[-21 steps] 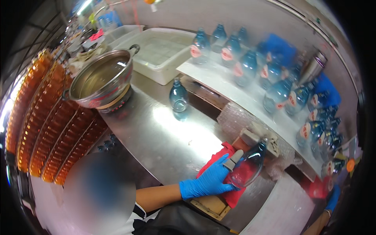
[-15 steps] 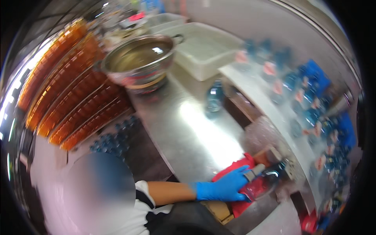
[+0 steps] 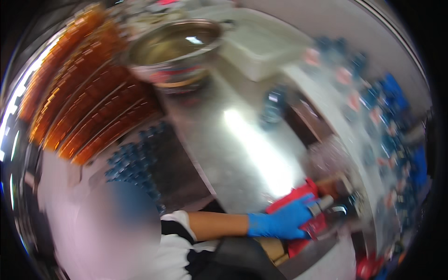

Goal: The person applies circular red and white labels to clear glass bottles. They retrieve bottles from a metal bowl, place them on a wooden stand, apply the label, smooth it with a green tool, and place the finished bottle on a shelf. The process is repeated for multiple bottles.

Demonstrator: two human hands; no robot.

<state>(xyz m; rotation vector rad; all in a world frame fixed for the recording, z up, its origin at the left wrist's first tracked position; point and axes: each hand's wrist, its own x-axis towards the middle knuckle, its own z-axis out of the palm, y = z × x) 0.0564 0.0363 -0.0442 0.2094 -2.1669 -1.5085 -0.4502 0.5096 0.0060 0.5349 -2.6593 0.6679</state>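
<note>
Neither my left hand nor my right hand shows in the head view. A co-worker's hand in a blue glove (image 3: 282, 219) reaches in from the left and rests over a red cloth (image 3: 298, 195) on the metal table (image 3: 205, 140). Its fingers bend toward a short grey piece (image 3: 322, 205); blur hides whether they grip it. Just beyond the fingertips lies a dark, shiny, bottle-like thing (image 3: 343, 210). Farther up the table stands a clear bluish bottle (image 3: 273, 106), apart from the hand.
A wide metal pot (image 3: 172, 65) of liquid stands at the far left, beside a white tub (image 3: 261, 46). Stacked amber trays (image 3: 88, 88) rise on the left, above many small blue bottles (image 3: 130, 158). Labelled bottles (image 3: 373, 112) crowd a white ledge (image 3: 326, 102). The co-worker's blue cap (image 3: 130, 203) is close by.
The view has swung, so the table, pot and bottles sit higher and further right. The co-worker's gloved hand stays at the red cloth and grey piece.
</note>
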